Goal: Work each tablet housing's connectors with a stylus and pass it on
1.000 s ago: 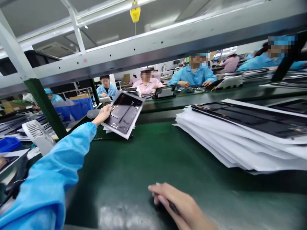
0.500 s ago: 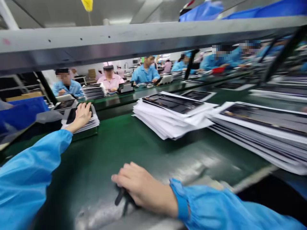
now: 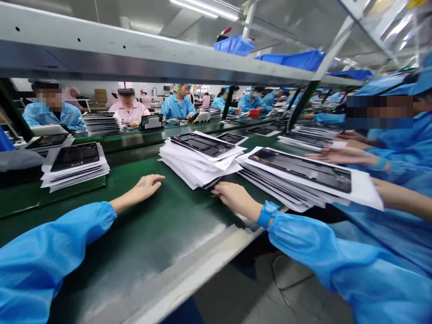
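Panels point(image 3: 202, 145) with dark, glossy faces lie on white paper sheets in a loose, fanned pile point(image 3: 189, 164) on the green bench mat point(image 3: 77, 211). The pile's corners splay out unevenly, and the top panel sits slightly skewed.

The right hand point(image 3: 238, 198) rests at the near edge of the pile, its fingers curled and close together. A slim dark object point(image 3: 214, 195) shows at the fingertips (a pen, perhaps, though it is too small to tell), so whether that hand is holding anything cannot be settled. The left hand point(image 3: 141, 188) lies open and empty on the mat, palm down and apart from the pile.

At this moment, no panel is off the mat, and both hands are low beside the paper. Lifting one would call for a light pinch at the paper edge, as the thin sheets look ready to slide on each other.

Just to the right is a neater second stack point(image 3: 300, 171), with a white border around its top panel. A third pile point(image 3: 74, 164) sits farther left on the mat. A co-worker's open hand point(image 3: 337, 155) reaches in beyond the second stack (not one of the person's own).
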A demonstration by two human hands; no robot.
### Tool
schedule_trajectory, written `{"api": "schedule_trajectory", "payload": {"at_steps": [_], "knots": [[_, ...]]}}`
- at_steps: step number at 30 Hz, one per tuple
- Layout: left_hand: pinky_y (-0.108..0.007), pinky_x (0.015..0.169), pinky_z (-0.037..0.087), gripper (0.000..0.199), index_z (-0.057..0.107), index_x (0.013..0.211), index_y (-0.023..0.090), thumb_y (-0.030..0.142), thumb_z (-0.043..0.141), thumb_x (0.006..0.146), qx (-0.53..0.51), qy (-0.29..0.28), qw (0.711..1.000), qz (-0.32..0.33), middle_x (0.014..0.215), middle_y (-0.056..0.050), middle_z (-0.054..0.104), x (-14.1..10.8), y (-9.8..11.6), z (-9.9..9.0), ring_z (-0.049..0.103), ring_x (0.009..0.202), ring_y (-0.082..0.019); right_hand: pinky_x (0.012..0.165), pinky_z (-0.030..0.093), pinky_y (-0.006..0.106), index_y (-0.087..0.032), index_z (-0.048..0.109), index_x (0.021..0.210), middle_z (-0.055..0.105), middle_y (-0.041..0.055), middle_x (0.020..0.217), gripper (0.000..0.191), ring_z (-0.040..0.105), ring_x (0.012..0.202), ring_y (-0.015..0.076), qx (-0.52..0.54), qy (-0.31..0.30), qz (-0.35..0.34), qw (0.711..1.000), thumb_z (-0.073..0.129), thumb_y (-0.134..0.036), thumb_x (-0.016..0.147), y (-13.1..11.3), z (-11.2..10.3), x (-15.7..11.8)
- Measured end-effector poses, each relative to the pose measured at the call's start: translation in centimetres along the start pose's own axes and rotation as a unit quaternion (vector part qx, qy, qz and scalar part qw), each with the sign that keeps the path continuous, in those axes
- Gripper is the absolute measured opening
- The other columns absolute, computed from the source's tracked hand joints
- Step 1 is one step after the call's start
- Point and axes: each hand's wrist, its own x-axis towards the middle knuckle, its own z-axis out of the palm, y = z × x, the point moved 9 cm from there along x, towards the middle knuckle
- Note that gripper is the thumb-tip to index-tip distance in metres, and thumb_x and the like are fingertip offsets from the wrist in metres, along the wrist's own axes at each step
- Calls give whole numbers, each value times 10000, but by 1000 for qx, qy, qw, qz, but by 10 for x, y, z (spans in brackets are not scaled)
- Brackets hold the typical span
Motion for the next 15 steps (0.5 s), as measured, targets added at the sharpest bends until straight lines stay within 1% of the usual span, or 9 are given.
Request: {"api": "schedule_trajectory", "payload": {"at_steps": [2,3,5,7,9,11,13,15], "knots": [[-481,1004,521,332,614,1249,167,369,618,985,-95,9,994,-44,1292,-105,616,5,-2,24,620,1154,-244,877,578,413,-178,625,1211,653,77,1212,312,663,1021,205,67,50,85,993,615,-385,978,35,-6,-1],[-465,972,543,357,595,1278,168,381,606,992,-142,18,988,-64,1298,-109,608,9,-3,35,629,1130,-240,880,579,417,-178,620,1223,648,78,1223,323,661,1030,211,102,80,127,983,615,-388,977,52,-9,-1],[-453,944,558,386,572,1308,170,397,594,997,-227,41,968,-96,1312,-114,594,20,-2,55,633,1116,-238,892,576,431,-177,604,1255,634,85,1255,352,655,1058,223,174,144,199,954,619,-390,975,83,-16,1],[-451,944,558,384,573,1307,174,397,596,996,-294,61,947,-115,1315,-114,591,35,3,73,629,1120,-239,905,572,446,-179,588,1283,619,94,1284,376,648,1083,230,241,194,250,917,624,-386,972,106,-21,9],[-450,948,556,372,580,1298,176,392,599,995,-343,73,928,-126,1312,-111,594,50,9,89,629,1120,-237,909,570,449,-181,586,1287,617,96,1290,378,646,1088,230,302,222,279,884,625,-384,971,122,-24,22],[-452,952,554,368,584,1293,177,388,603,993,-377,80,913,-134,1310,-110,596,64,14,102,628,1123,-238,907,571,448,-179,588,1284,620,95,1284,377,648,1084,230,352,237,294,856,626,-384,970,132,-26,37],[-456,959,549,371,582,1296,178,385,610,989,-398,83,903,-138,1318,-110,591,74,18,111,623,1136,-243,907,571,449,-178,588,1283,620,95,1283,377,648,1084,230,388,247,299,836,628,-384,970,140,-27,49],[-459,967,545,370,582,1298,181,382,611,988,-409,83,898,-139,1325,-110,587,81,20,116,618,1145,-245,909,570,450,-179,588,1284,619,95,1286,377,647,1086,230,410,257,300,822,628,-384,970,144,-24,54]]}}
